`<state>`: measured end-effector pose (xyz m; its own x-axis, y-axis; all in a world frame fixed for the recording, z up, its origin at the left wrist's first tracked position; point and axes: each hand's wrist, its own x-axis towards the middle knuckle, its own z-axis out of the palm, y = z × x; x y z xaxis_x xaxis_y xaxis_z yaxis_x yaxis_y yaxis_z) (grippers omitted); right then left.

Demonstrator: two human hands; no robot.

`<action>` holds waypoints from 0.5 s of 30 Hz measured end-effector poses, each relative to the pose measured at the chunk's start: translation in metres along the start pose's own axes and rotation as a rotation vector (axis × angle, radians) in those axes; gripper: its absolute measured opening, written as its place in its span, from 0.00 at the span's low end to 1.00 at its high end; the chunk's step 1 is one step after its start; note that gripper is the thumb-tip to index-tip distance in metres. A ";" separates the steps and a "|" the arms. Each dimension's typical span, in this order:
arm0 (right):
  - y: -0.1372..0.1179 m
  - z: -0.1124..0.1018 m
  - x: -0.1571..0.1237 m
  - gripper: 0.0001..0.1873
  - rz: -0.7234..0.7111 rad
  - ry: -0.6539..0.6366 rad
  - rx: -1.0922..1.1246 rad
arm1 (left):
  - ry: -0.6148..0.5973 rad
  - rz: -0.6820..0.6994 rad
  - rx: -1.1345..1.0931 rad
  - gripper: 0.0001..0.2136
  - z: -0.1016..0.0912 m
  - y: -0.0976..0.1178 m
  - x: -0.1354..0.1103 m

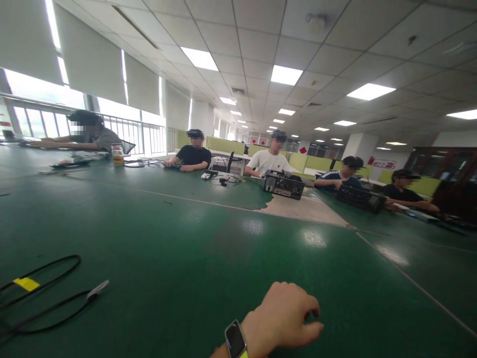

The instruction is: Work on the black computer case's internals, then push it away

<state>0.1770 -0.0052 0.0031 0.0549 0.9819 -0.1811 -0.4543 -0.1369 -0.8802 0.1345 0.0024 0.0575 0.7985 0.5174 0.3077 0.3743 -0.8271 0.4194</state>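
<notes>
My left hand [281,315] reaches in from the bottom of the head view, over the green tabletop [179,258]. Its back faces up, and a watch [235,339] with a yellow-green strap is on the wrist. The fingers are loosely curled, with a gap between the thumb and the index finger. Nothing shows in that gap; the other fingertips are hidden under the hand. My right hand is out of view. On the left lie black cables [52,298], one with a yellow tag [26,284] and one with a clear sleeve [98,289] at its end, well away from my hand.
Across the table several people sit at work. One handles an open black computer case [283,185]; to the right is another dark case [359,198]. A jar [118,154] and loose parts [223,180] lie at the far side. The green covering is torn near a beige patch [305,208].
</notes>
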 end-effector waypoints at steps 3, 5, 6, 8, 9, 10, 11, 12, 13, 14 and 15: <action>0.014 -0.011 -0.005 0.28 0.019 -0.034 0.042 | 0.080 -0.019 -0.035 0.09 -0.003 -0.004 -0.001; 0.023 -0.023 -0.013 0.33 0.037 -0.066 0.063 | 0.149 -0.076 -0.094 0.09 -0.006 -0.010 -0.004; 0.025 -0.030 -0.018 0.34 0.039 -0.073 0.068 | 0.184 -0.117 -0.125 0.08 -0.008 -0.015 -0.008; 0.024 -0.042 -0.025 0.35 0.032 -0.054 0.070 | 0.233 -0.240 -0.175 0.10 -0.011 -0.030 -0.020; 0.022 -0.048 -0.026 0.35 0.024 -0.035 0.067 | 0.241 -0.319 -0.185 0.11 -0.012 -0.039 -0.029; 0.020 -0.052 -0.026 0.34 0.011 -0.015 0.058 | 0.230 -0.403 -0.186 0.13 -0.013 -0.049 -0.038; 0.018 -0.056 -0.024 0.33 -0.002 0.001 0.038 | 0.192 -0.478 -0.185 0.15 -0.013 -0.060 -0.048; 0.016 -0.058 -0.022 0.32 -0.014 0.009 0.008 | 0.131 -0.533 -0.199 0.15 -0.013 -0.071 -0.057; 0.016 -0.060 -0.020 0.32 -0.022 0.005 -0.030 | 0.056 -0.563 -0.236 0.15 -0.012 -0.081 -0.067; 0.016 -0.061 -0.018 0.33 -0.031 -0.008 -0.075 | -0.014 -0.573 -0.291 0.14 -0.012 -0.090 -0.075; 0.017 -0.061 -0.016 0.33 -0.037 -0.025 -0.124 | -0.065 -0.576 -0.357 0.13 -0.011 -0.098 -0.081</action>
<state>0.2226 -0.0311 -0.0361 0.0471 0.9894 -0.1375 -0.3384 -0.1137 -0.9341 0.0282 0.0438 0.0007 0.5493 0.8300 -0.0970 0.5787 -0.2941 0.7607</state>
